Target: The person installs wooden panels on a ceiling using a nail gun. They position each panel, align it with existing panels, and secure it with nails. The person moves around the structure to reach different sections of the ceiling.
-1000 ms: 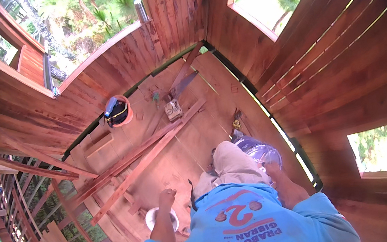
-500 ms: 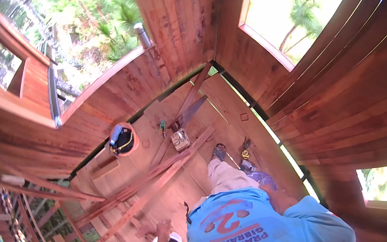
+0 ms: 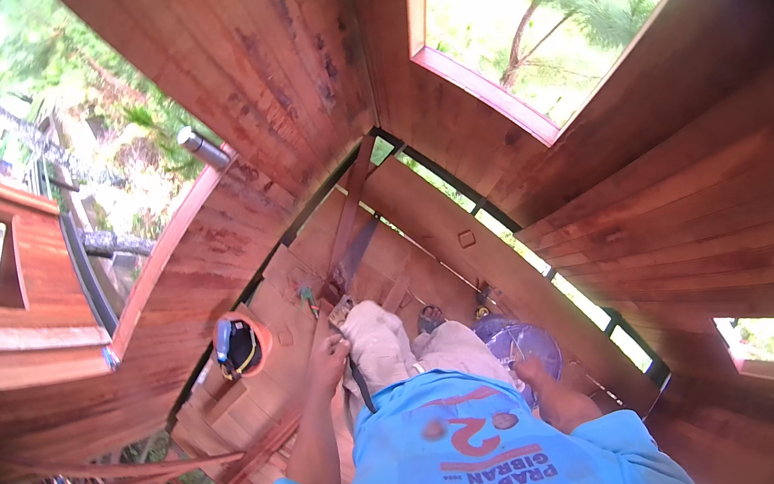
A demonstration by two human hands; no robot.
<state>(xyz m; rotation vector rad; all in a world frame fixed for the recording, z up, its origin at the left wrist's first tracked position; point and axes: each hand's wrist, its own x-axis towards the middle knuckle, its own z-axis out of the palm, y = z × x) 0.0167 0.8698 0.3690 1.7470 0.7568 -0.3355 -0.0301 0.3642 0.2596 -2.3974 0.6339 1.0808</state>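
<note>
My left hand (image 3: 328, 355) hangs beside my left thigh, its fingers curled in. What it holds, if anything, does not show. By my right leg, my right hand (image 3: 532, 377) is closed at the near edge of a round, purple-blue, shiny thing (image 3: 525, 344); its exact kind is unclear. A dark strap (image 3: 361, 386) hangs at my waist on the left. Ahead of my left knee lie a hand saw (image 3: 337, 286) and a small green-handled tool (image 3: 308, 300). A yellow tool, perhaps a tape measure (image 3: 481, 312), lies beyond the round thing.
An orange bucket (image 3: 263, 335) with blue and black things in it stands by the left wall. Long boards (image 3: 257, 457) lie on the plank floor at left. Gaps (image 3: 581, 300) run along the right wall's foot. A metal flask (image 3: 203, 147) stands on the window sill.
My left hand has left the white bucket and come up beside my thigh. My left leg has come forward, over the boards and box. The round thing has shifted forward with my right hand.
</note>
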